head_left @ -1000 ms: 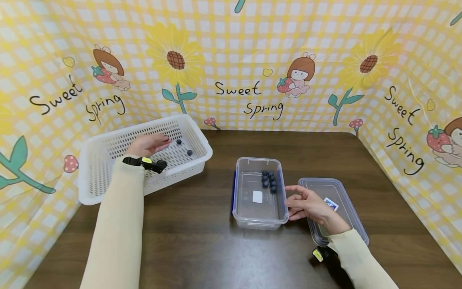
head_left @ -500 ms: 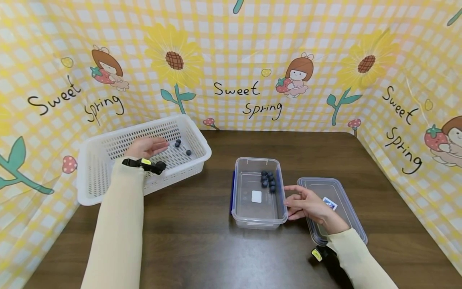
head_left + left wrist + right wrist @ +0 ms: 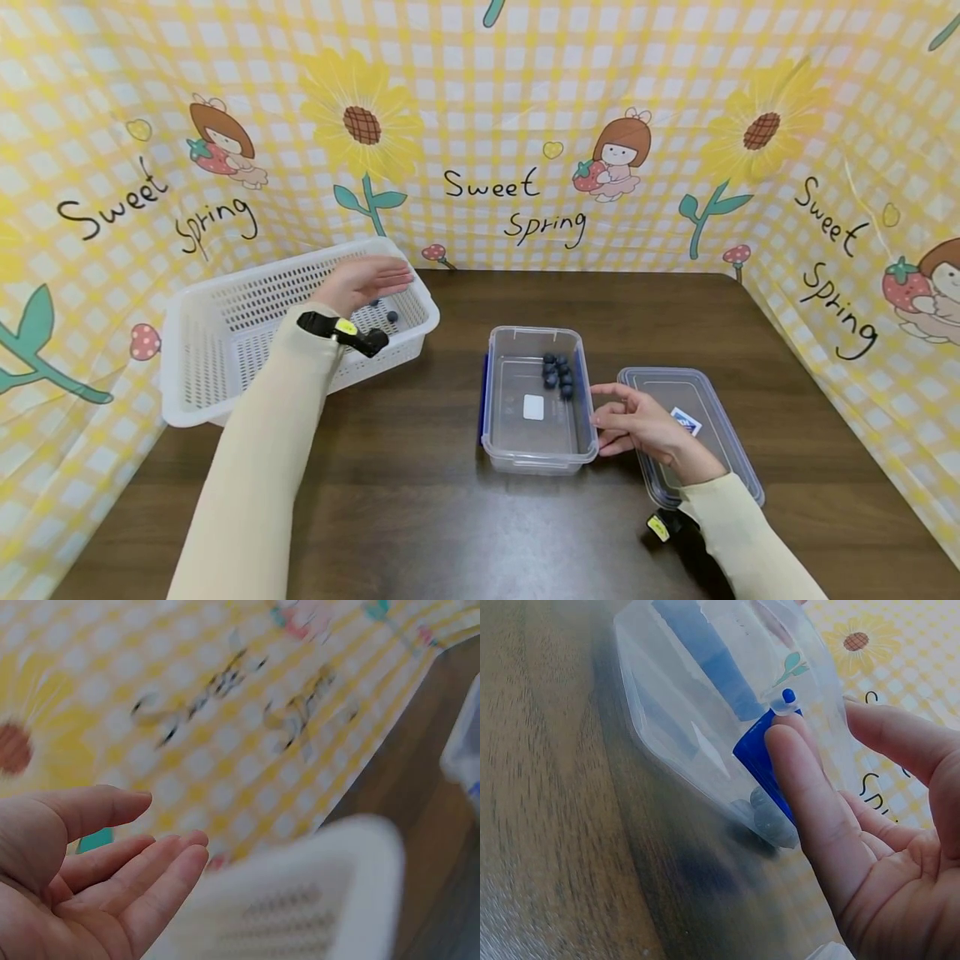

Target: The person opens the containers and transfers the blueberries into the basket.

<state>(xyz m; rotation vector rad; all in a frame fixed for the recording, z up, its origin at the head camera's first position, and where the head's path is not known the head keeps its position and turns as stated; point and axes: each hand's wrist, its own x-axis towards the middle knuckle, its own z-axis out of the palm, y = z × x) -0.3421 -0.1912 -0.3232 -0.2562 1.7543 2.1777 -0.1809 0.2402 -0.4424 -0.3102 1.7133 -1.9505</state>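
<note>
My left hand hovers over the right end of a white perforated basket. Its fingers are extended, and in the left wrist view nothing lies between the thumb and fingers. Below it, a blueberry shows on the basket floor, with another partly covered by the hand. A clear plastic food container stands mid-table, with several blueberries inside along its right side. My right hand rests its fingertips against the container's right side, touching the blue latch in the right wrist view.
A clear lid with a small sticker lies right of the container, partly under my right hand. Yellow checked cloth borders the brown wooden table at the back and sides.
A dark berry at my left fingertips is gone, and an extra blueberry appeared on the basket floor. My left hand then moved right and up. The right hand stayed at the container.
</note>
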